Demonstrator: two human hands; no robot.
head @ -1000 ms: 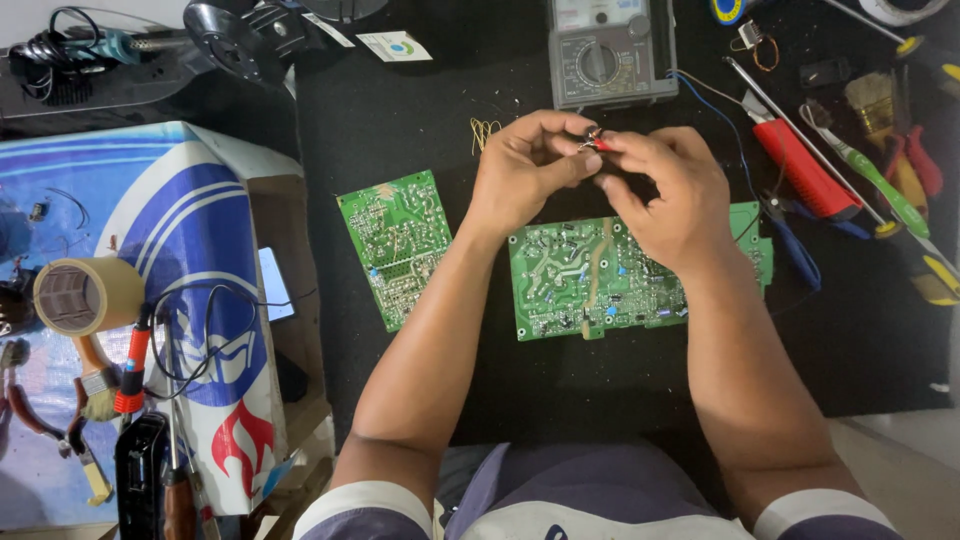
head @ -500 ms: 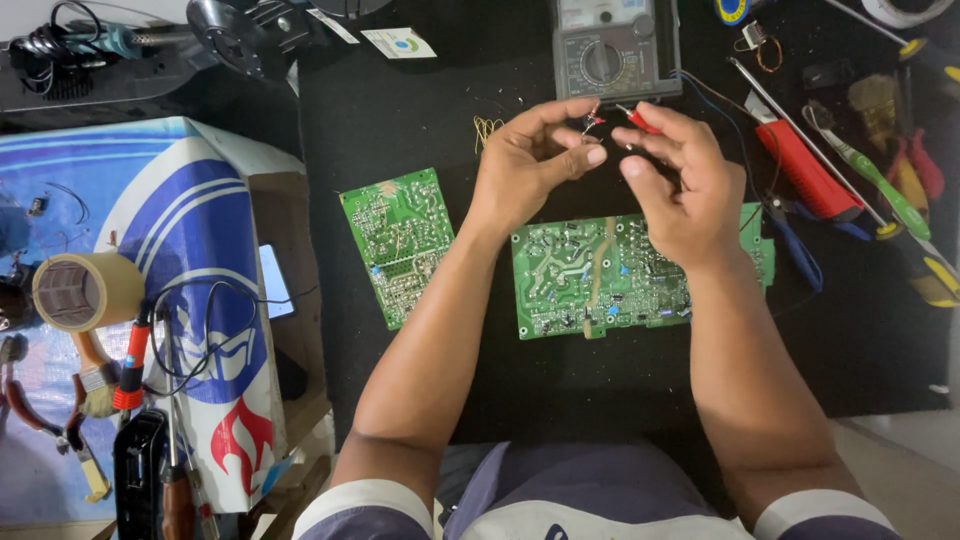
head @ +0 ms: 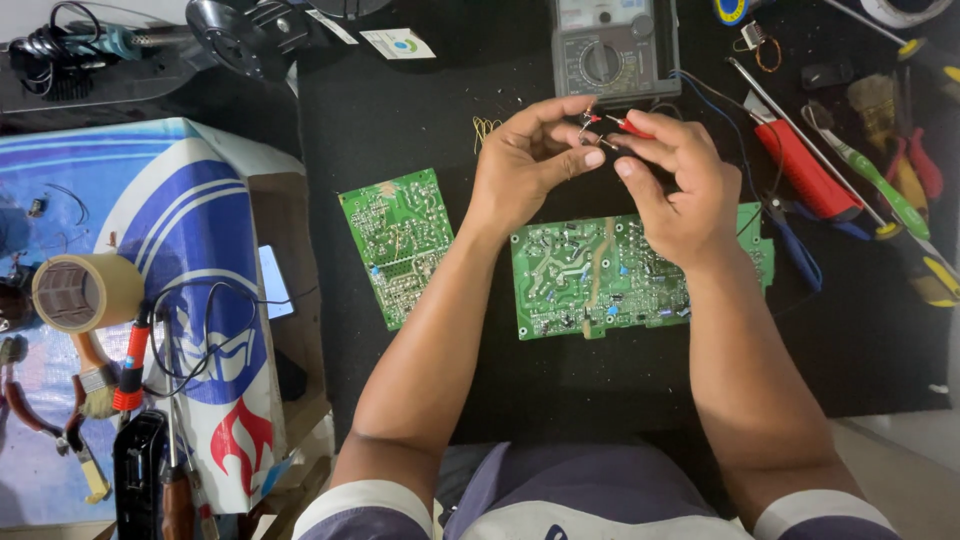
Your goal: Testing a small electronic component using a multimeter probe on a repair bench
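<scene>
Head camera looks straight down on a black matte worktop (head: 420, 110) cluttered with electronics tools; a blue-and-white printed cardboard box (head: 170, 230) stands off its left edge. Both hands meet near the worktop's far edge, just in front of a grey analogue multimeter with a round dial (head: 612, 50). The left hand (head: 525, 165) pinches a tiny metal-legged component (head: 588, 122) between thumb and forefinger. The right hand (head: 675, 185) has its fingers clenched round a slim red test probe (head: 630, 126), whose long axis runs right to left, tip pointing at the component. The component is too small to identify. Below the hands lies a large green rectangular circuit board (head: 590, 275), partly hidden by the right wrist; a smaller green circuit board (head: 397, 245) lies tilted to its left. The multimeter's top is cut off.
</scene>
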